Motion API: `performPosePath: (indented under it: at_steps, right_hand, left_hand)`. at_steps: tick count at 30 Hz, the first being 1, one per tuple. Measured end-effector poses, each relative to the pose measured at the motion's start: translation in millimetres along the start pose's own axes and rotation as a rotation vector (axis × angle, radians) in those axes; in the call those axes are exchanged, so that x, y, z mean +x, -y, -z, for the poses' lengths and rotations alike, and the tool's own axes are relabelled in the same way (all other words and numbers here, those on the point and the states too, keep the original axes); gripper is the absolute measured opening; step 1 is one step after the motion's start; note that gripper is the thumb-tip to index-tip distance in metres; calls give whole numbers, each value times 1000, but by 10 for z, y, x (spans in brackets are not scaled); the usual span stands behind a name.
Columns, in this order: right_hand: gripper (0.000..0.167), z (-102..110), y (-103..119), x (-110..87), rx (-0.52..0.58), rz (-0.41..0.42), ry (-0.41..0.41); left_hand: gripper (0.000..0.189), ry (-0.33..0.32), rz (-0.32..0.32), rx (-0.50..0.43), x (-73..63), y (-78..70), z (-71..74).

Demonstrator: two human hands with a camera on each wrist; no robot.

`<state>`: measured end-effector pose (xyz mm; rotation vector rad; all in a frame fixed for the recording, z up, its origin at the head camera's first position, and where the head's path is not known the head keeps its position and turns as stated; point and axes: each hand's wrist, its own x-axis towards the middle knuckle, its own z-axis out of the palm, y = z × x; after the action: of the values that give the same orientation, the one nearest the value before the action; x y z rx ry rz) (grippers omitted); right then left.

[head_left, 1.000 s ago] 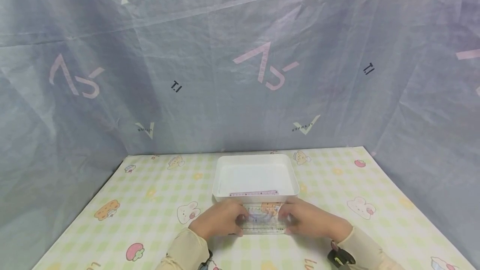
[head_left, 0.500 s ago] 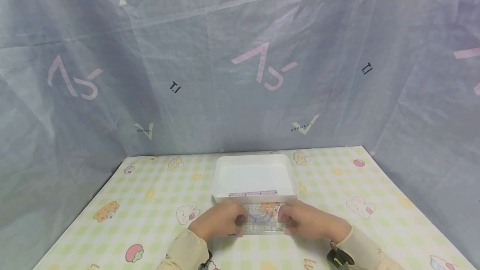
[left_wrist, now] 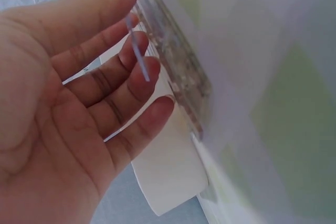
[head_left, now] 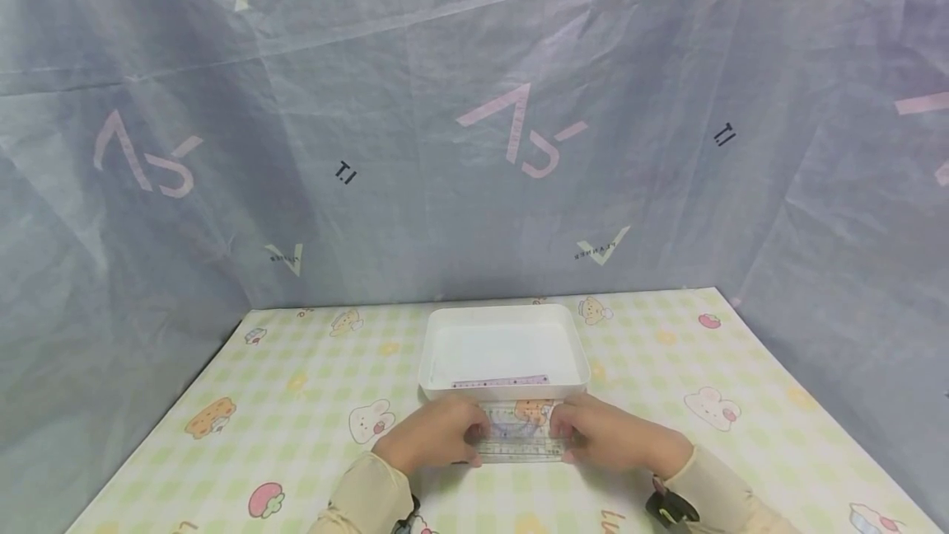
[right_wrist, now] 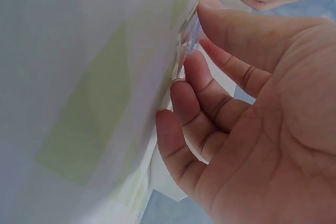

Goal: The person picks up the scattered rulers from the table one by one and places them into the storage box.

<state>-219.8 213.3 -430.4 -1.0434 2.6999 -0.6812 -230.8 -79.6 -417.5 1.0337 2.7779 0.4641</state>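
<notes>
In the head view, a flat clear plastic case (head_left: 519,456) lies on the tablecloth just in front of the white tray. Over it is a thin clear protractor (head_left: 511,429) with a bluish arc and printed scales. My left hand (head_left: 437,432) pinches its left end between thumb and curled fingers; in the left wrist view its thin edge (left_wrist: 137,51) stands apart from the case (left_wrist: 181,61). At the other end, my right hand (head_left: 615,433) pinches the protractor, fingertips close beside the case (right_wrist: 178,69).
The shallow white tray (head_left: 507,393) stands directly beyond my hands. Inside it, a pinkish-purple ruler (head_left: 500,382) lies along the near wall. A checked cloth with cartoon prints (head_left: 296,427) covers the table, and a grey-blue curtain (head_left: 415,213) hangs behind and at both sides.
Both hands stay at the ends of the protractor with hardly any movement. The head view shifts slightly; tray and ruler keep their places.
</notes>
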Motion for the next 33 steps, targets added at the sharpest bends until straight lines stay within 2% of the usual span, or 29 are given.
performPosePath:
  at_steps: [11,18,22,27,33]
  right_hand:
    - [21,28,21,31,-11,7,-3]
    - [26,34,16,55,-24,36,-24]
    - [31,39,37,70,-4,15,-27]
    - [29,61,74,57,7,-3,-51]
    - [23,122,129,48,-53,26,-143]
  left_hand:
    - [31,5,25,-8,-5,-1,28]
    - [28,-39,32,4,-33,-19,69]
    - [28,-57,24,8,-51,-34,106]
    - [27,-89,16,20,-59,-43,129]
    - [26,-198,2,56,-52,-22,170]
